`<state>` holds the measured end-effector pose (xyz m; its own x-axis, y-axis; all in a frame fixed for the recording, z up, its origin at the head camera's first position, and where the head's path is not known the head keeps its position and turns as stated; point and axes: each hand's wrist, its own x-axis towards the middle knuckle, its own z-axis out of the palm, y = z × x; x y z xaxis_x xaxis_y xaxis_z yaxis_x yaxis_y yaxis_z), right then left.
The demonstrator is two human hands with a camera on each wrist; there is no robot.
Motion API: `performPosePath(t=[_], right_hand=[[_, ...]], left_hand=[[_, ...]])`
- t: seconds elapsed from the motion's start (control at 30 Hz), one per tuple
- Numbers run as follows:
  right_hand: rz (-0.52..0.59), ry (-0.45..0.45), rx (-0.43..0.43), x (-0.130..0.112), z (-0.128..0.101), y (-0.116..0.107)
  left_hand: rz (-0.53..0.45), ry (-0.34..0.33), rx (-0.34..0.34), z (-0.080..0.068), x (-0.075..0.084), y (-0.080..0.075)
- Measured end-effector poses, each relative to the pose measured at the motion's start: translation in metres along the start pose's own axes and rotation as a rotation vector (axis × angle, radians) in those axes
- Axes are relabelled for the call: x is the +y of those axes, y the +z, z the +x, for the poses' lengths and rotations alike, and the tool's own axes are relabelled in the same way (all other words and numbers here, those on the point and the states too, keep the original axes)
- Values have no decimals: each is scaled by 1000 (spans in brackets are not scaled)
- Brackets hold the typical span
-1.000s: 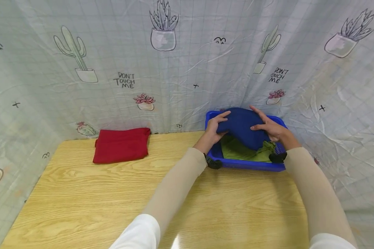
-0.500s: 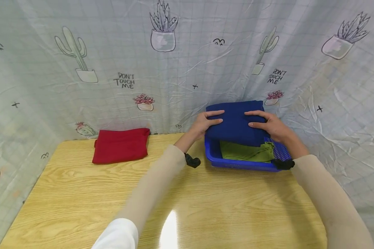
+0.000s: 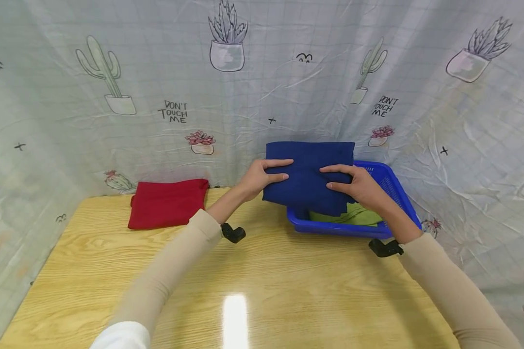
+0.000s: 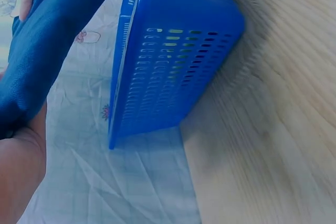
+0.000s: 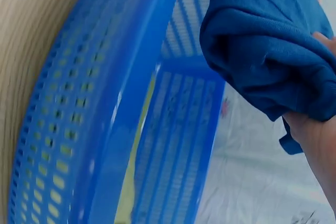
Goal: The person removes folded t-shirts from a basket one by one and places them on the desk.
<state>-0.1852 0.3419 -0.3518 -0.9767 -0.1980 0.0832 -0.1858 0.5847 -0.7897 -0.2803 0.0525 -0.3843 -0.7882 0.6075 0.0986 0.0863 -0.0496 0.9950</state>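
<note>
A folded dark blue cloth (image 3: 307, 182) is held up between both hands, overlapping the left part of the blue basket (image 3: 336, 229) in the head view. My left hand (image 3: 262, 177) grips its left edge, thumb and forefinger on top. At the right edge my right hand (image 3: 360, 186) grips it the same way. The remaining fingers are largely hidden behind the fabric. In the left wrist view the blue cloth (image 4: 58, 40) hangs above the rim level, beside the basket's slotted wall (image 4: 173, 61). Rounded, bunched folds of the cloth (image 5: 262, 45) show in the right wrist view.
A green cloth (image 3: 362, 215) lies inside the basket, partly covered from view. Toward the left, a folded red cloth (image 3: 168, 203) lies on the wooden table (image 3: 266, 291) by its back edge. A printed curtain (image 3: 262, 87) hangs close behind the table and basket.
Both hands have lifted the blue cloth from over the green cloth and carried it left, past the basket's left side. It now hangs flatter, and more of the basket's right side shows.
</note>
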Motion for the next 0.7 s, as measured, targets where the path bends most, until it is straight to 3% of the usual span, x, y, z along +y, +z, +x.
performPosePath(t=[0.33, 0.7], right_hand=[[-74, -94, -45, -20, 0, 28], [-59, -156, -46, -39, 2, 57]], left_hand=[[160, 19, 55, -45, 11, -22], [233, 1, 100, -83, 17, -43]])
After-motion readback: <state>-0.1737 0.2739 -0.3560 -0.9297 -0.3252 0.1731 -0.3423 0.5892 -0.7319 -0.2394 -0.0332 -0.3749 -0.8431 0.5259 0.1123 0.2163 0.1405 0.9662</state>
